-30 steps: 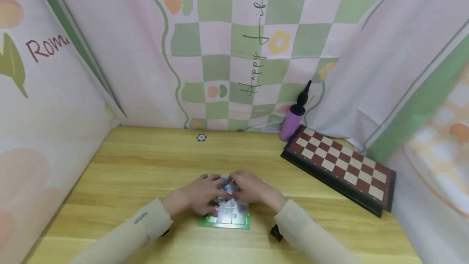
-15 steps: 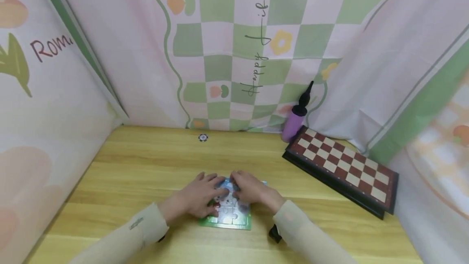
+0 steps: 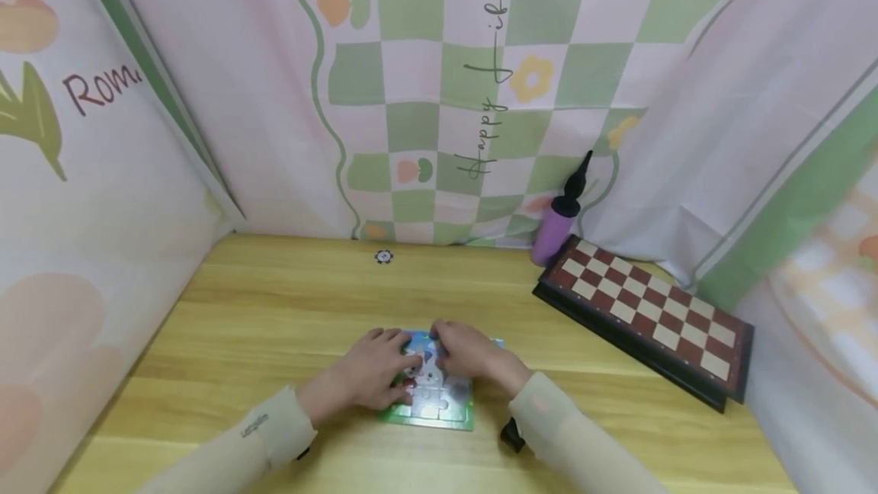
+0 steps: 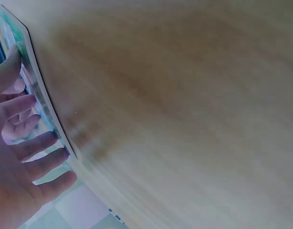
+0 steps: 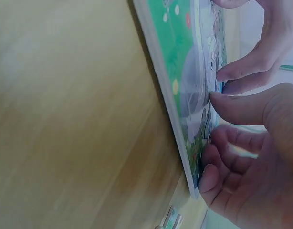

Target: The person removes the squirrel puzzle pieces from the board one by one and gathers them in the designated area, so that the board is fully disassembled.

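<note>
A jigsaw puzzle (image 3: 439,410) in a flat tray with a green border lies on the table, its picture partly covered by both hands. My left hand (image 3: 370,368) is spread over its left side, fingers fairly straight; in the left wrist view the thumb (image 4: 12,62) touches the green border. My right hand (image 3: 466,349) bends over the upper right part. In the right wrist view its thumb tip (image 5: 218,101) meets the puzzle face, with the other fingers (image 5: 211,176) curled near the edge. I cannot tell whether these fingers pinch a piece.
Small loose pieces (image 5: 172,220) lie beyond the puzzle's far corner. A chessboard box (image 3: 645,319) stands at the right, beside a purple hand pump (image 3: 554,235). A small black-and-white disc (image 3: 384,256) lies near the back edge of the wooden table (image 3: 288,288). Curtains enclose the back and sides.
The left hand has drawn slightly left, uncovering more of the puzzle's upper part. The right hand stays nearly in place. The whole view has shifted a little.
</note>
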The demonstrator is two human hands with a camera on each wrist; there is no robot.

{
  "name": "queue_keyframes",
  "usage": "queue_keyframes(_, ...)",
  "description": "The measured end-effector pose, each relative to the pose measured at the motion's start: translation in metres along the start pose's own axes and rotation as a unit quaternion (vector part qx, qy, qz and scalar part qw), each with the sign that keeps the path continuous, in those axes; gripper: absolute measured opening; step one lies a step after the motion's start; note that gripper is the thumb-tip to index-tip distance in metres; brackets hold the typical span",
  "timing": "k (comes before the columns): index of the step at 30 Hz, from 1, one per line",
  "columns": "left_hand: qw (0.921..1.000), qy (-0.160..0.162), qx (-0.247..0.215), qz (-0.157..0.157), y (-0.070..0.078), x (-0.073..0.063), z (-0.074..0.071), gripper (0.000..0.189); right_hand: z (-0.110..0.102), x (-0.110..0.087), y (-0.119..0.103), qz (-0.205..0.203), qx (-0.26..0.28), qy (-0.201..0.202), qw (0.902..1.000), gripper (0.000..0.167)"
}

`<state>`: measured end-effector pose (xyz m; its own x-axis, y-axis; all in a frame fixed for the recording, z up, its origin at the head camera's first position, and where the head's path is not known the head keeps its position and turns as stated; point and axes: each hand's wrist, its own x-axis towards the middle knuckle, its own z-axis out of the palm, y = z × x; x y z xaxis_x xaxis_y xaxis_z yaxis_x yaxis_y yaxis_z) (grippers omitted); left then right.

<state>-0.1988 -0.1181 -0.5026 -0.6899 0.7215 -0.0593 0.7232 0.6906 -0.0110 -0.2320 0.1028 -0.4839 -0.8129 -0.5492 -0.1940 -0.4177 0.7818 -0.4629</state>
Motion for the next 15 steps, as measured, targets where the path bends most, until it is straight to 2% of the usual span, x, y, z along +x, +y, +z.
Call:
queue_keyframes(5,0.9999,0.006,0.011,0.005,-0.0003,0.0005,0.0019,0.060,0.0002,0.0005,-0.0039,0.011,-0.023,0.020,0.9995,0.035)
queue_keyframes(15,0.9998,-0.010,0.017,-0.001,0.0006,0.0002,-0.0017,0.061,-0.0005,0.0027,-0.0070,0.022,0.001,0.008,0.9997,0.035)
